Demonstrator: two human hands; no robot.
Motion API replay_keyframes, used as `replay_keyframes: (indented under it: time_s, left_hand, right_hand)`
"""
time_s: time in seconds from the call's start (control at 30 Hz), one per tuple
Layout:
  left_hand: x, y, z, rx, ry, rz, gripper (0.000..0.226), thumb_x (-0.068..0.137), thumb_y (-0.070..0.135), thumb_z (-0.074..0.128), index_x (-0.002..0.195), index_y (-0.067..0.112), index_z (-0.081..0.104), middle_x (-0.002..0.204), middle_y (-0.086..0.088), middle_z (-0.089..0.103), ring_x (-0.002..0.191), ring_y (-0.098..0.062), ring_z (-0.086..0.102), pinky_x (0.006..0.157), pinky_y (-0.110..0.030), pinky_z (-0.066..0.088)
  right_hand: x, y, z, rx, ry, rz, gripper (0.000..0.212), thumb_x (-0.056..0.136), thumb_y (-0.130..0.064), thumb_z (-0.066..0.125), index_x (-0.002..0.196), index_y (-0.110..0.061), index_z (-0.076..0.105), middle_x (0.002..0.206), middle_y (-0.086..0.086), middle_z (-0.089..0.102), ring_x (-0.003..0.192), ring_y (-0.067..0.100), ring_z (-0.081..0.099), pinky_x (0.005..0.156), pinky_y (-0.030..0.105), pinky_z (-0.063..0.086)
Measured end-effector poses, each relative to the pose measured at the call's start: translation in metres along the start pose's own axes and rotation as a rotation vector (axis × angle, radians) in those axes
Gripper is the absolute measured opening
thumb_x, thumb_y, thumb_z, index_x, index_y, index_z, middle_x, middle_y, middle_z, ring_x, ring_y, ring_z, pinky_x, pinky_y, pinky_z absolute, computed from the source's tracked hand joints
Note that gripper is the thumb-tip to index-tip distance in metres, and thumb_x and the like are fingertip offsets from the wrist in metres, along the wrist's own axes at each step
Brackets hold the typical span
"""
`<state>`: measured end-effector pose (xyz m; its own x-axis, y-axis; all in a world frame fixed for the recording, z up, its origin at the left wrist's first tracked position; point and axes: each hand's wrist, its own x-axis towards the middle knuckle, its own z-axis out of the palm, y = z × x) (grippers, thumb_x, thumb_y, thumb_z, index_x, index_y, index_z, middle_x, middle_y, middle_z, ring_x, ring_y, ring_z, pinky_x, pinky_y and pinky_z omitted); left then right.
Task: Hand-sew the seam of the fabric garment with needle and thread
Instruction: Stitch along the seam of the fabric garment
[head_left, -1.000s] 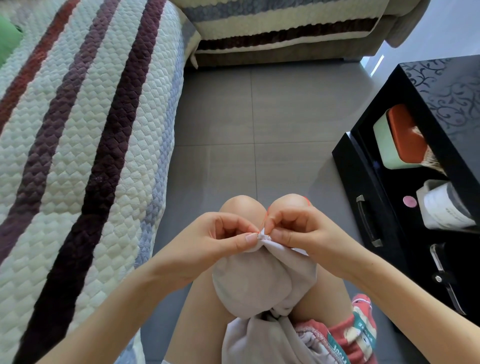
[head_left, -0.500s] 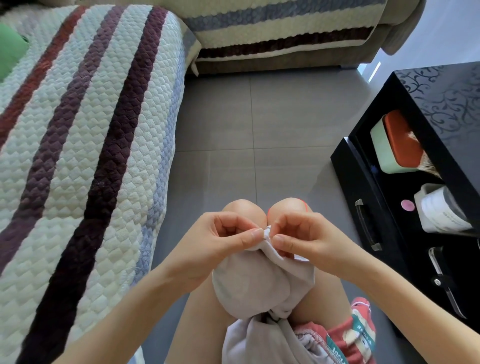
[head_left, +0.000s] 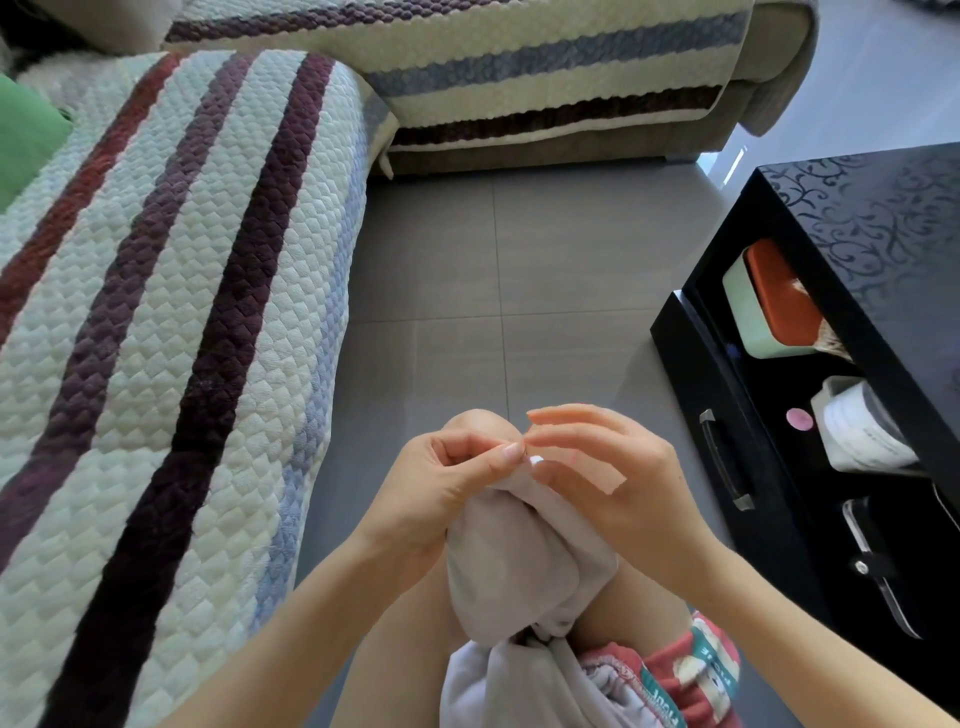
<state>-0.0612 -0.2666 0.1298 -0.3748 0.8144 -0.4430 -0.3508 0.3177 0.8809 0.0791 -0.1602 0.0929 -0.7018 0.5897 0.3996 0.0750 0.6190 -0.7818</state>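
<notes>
Garment (head_left: 514, 561) top edge pinched between left hand (head_left: 441, 488) thumb and fingers; right hand (head_left: 618, 483) fingers loosely spread, thumb touching same edge, grip unclear. Shorts (head_left: 691, 670) lettering unreadable.

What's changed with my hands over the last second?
The right hand uncurled; its fingers now spread beside the fabric; whether it pinches a needle is too small to tell. The left hand still pinches the fabric's top fold, which stays over the knees.

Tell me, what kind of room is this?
Most likely a home living room: a sofa under a striped quilted cover, a grey tiled floor, and a glossy black cabinet beside the seat.
</notes>
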Motion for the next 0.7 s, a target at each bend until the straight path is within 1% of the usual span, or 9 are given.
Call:
replay_keyframes:
  time_s: [0.1, 0.17, 0.27, 0.37, 0.43, 0.5, 0.57, 0.63, 0.7]
  left_hand:
    - [-0.001, 0.001, 0.002, -0.023, -0.015, -0.014, 0.012, 0.066, 0.029, 0.069, 0.063, 0.020, 0.076, 0.071, 0.000, 0.071, 0.070, -0.009, 0.065, 0.070, -0.020, 0.049]
    - [-0.002, 0.001, 0.003, -0.034, -0.015, -0.015, 0.012, 0.067, 0.028, 0.068, 0.064, 0.019, 0.077, 0.072, -0.001, 0.071, 0.071, -0.010, 0.065, 0.068, -0.019, 0.049]
    - [-0.002, 0.000, 0.004, -0.023, 0.026, 0.008, 0.013, 0.069, 0.025, 0.071, 0.068, 0.012, 0.075, 0.077, -0.007, 0.069, 0.072, -0.013, 0.064, 0.067, -0.019, 0.050]
    - [-0.002, -0.003, 0.004, -0.002, 0.064, 0.023, 0.012, 0.080, 0.012, 0.070, 0.074, 0.002, 0.073, 0.083, -0.013, 0.069, 0.076, -0.015, 0.065, 0.069, -0.019, 0.050]
    - [-0.003, -0.006, 0.003, -0.014, 0.088, -0.015, 0.010, 0.080, 0.012, 0.070, 0.073, 0.007, 0.075, 0.083, -0.012, 0.071, 0.076, -0.016, 0.066, 0.068, -0.019, 0.051]
    - [-0.004, -0.008, 0.003, -0.027, 0.104, -0.038, 0.011, 0.082, 0.012, 0.070, 0.072, 0.011, 0.075, 0.081, -0.011, 0.072, 0.075, -0.015, 0.067, 0.065, -0.020, 0.051]
    - [-0.005, -0.007, 0.005, -0.079, 0.096, -0.039, 0.010, 0.083, 0.010, 0.067, 0.074, 0.008, 0.072, 0.080, -0.009, 0.070, 0.072, -0.014, 0.067, 0.063, -0.019, 0.052]
    - [-0.005, -0.003, 0.008, -0.183, 0.084, -0.047, 0.013, 0.082, 0.012, 0.066, 0.070, 0.009, 0.070, 0.075, -0.006, 0.068, 0.067, -0.012, 0.066, 0.062, -0.019, 0.053]
    - [-0.003, 0.000, 0.007, -0.262, 0.103, -0.076, 0.020, 0.086, 0.011, 0.063, 0.067, 0.013, 0.069, 0.070, -0.005, 0.068, 0.063, -0.012, 0.066, 0.059, -0.019, 0.054]
  right_hand:
    - [0.003, -0.005, 0.007, -0.099, 0.089, -0.169, 0.008, 0.090, -0.027, 0.064, 0.090, -0.023, 0.071, 0.102, -0.002, 0.070, 0.093, 0.018, 0.065, 0.077, 0.038, 0.051]
    - [0.005, -0.008, 0.008, -0.075, 0.105, -0.173, 0.011, 0.093, -0.027, 0.061, 0.088, -0.021, 0.069, 0.102, -0.001, 0.069, 0.095, 0.019, 0.063, 0.077, 0.038, 0.050]
    - [0.006, -0.016, 0.007, -0.007, 0.062, -0.165, 0.014, 0.097, -0.030, 0.052, 0.090, -0.023, 0.062, 0.107, -0.003, 0.065, 0.103, 0.018, 0.059, 0.081, 0.040, 0.050]
    - [0.007, -0.030, 0.003, 0.225, 0.056, -0.062, 0.015, 0.098, -0.026, 0.048, 0.092, -0.021, 0.059, 0.103, -0.003, 0.067, 0.108, 0.017, 0.062, 0.093, 0.041, 0.049]
    - [0.009, -0.038, -0.002, 0.423, 0.048, 0.032, 0.012, 0.097, -0.022, 0.046, 0.093, -0.019, 0.057, 0.090, 0.002, 0.070, 0.098, 0.022, 0.068, 0.100, 0.036, 0.047]
    - [0.012, -0.045, -0.009, 0.622, 0.005, 0.102, 0.009, 0.096, -0.025, 0.046, 0.093, -0.019, 0.052, 0.077, 0.007, 0.067, 0.078, 0.030, 0.069, 0.092, 0.036, 0.051]
    - [0.015, -0.044, -0.016, 0.749, -0.010, 0.176, 0.015, 0.094, -0.035, 0.050, 0.091, -0.021, 0.048, 0.065, 0.002, 0.056, 0.059, 0.028, 0.060, 0.071, 0.033, 0.054]
    - [0.017, -0.039, -0.022, 0.819, 0.003, 0.267, 0.023, 0.087, -0.044, 0.059, 0.089, -0.023, 0.051, 0.060, -0.003, 0.043, 0.050, 0.016, 0.043, 0.053, 0.025, 0.045]
    - [0.019, -0.034, -0.031, 0.820, 0.035, 0.311, 0.030, 0.081, -0.051, 0.067, 0.086, -0.024, 0.054, 0.059, -0.004, 0.037, 0.049, 0.011, 0.031, 0.048, 0.019, 0.034]
